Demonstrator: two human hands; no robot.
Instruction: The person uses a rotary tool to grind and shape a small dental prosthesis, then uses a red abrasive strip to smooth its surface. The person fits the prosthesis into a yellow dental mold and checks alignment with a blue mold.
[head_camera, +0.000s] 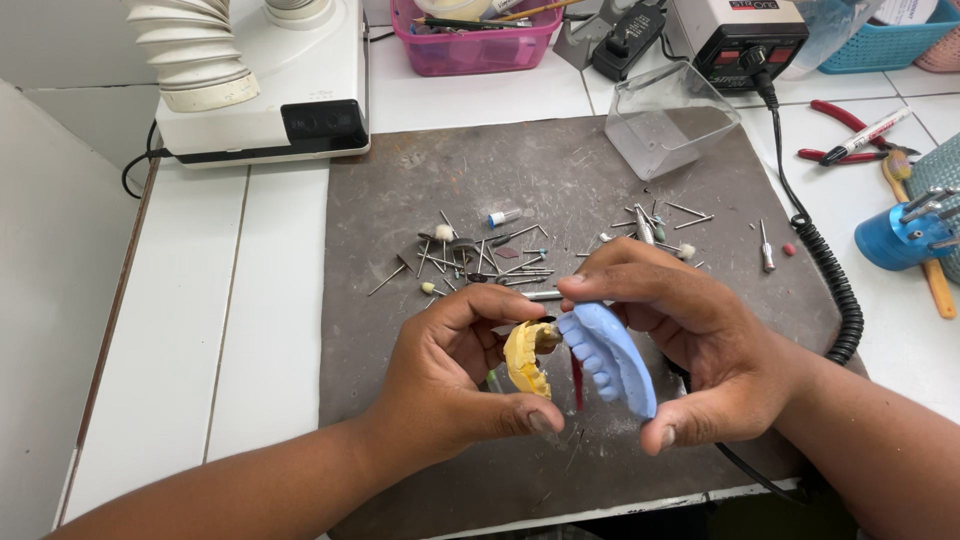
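My left hand (445, 375) grips a yellow dental cast (527, 358) between thumb and fingers, teeth turned right. My right hand (690, 350) holds a light blue dental cast (612, 355) with a row of moulded teeth facing the yellow one. The two casts sit close together, nearly touching, above the front of a dark grey work mat (400, 200). A thin red strip (577, 380) hangs between them.
Several burs and small rotary bits (480, 255) lie scattered mid-mat. A clear plastic box (668, 118) stands behind them. A white suction unit (260, 90), pink basket (475, 40), black control box (738, 35), coiled cable (835, 290), red pliers (850, 125) and blue bur holder (905, 235) ring the mat.
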